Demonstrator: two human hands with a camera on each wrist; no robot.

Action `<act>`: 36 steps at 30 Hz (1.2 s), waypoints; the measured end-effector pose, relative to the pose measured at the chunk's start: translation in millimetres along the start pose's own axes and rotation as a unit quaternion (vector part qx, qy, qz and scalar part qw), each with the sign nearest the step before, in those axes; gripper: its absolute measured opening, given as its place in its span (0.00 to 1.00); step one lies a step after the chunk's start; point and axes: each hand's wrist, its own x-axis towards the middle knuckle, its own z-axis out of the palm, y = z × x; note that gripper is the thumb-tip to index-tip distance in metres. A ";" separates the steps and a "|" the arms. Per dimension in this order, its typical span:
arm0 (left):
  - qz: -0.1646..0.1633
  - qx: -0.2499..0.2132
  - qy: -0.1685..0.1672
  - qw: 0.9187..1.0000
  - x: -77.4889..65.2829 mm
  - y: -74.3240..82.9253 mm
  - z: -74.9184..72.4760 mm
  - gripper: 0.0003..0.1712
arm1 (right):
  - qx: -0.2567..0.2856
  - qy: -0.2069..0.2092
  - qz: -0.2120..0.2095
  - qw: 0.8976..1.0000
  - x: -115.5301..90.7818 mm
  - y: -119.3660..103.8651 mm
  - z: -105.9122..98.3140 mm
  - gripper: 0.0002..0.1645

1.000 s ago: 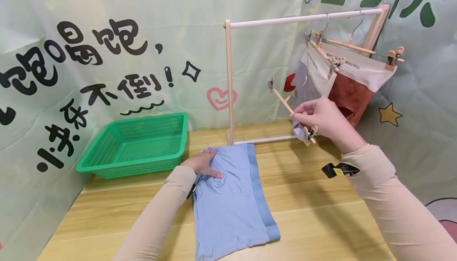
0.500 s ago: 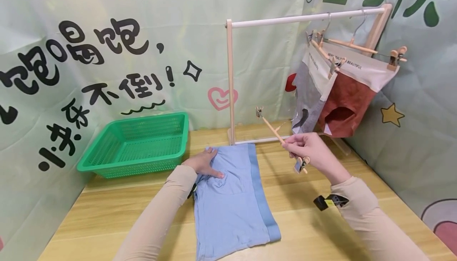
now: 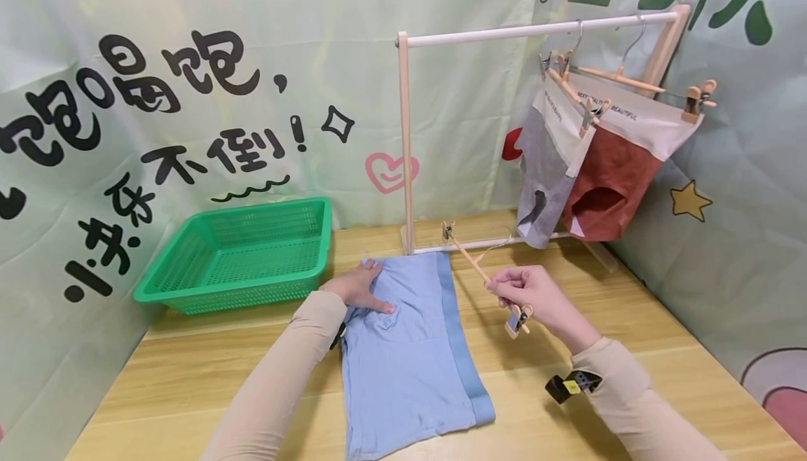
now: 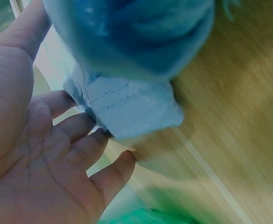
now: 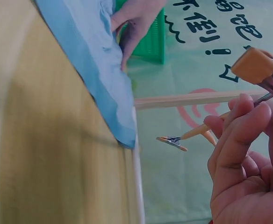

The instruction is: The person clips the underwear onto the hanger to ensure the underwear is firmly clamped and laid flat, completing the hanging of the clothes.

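Light blue boxer briefs (image 3: 410, 370) lie flat on the table, their darker waistband facing right. My left hand (image 3: 358, 286) rests on their far left part, fingers spread; in the left wrist view its fingers (image 4: 87, 149) reach along a stitched hem. Right of the briefs, my right hand (image 3: 532, 296) pinches a wooden clip hanger (image 3: 469, 258) by its bar, holding it above the table. One clip (image 3: 518, 321) hangs at the near end below the hand, the other (image 3: 447, 231) points away toward the rack. In the right wrist view, thumb and fingers (image 5: 241, 144) close round the bar.
A rack with a white rail (image 3: 485, 35) stands at the back. From it hang grey-and-white underpants (image 3: 548, 160) and rust-red underpants (image 3: 605, 174) on clip hangers. A green basket (image 3: 233, 296) sits at the back left. Printed cloth walls (image 3: 334, 19) enclose the wooden table (image 3: 567, 412).
My right hand has brought the hanger down and leftward, away from the hanging underpants and closer to the blue briefs. The left hand and the briefs have stayed in place.
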 end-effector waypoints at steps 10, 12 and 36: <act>-0.003 -0.001 -0.004 1.000 -1.9 1.8 -0.4 0.68 | 0.029 0.005 0.039 0.999 -18.5 10.2 6.2 0.25; -0.004 -0.002 -0.003 1.000 -2.1 1.9 -0.5 0.68 | 0.035 0.004 0.042 0.998 -20.4 14.0 7.6 0.25; 0.005 0.006 -0.001 1.000 -4.0 3.4 -2.0 0.67 | -0.008 -0.104 0.027 0.994 -21.6 42.0 13.5 0.19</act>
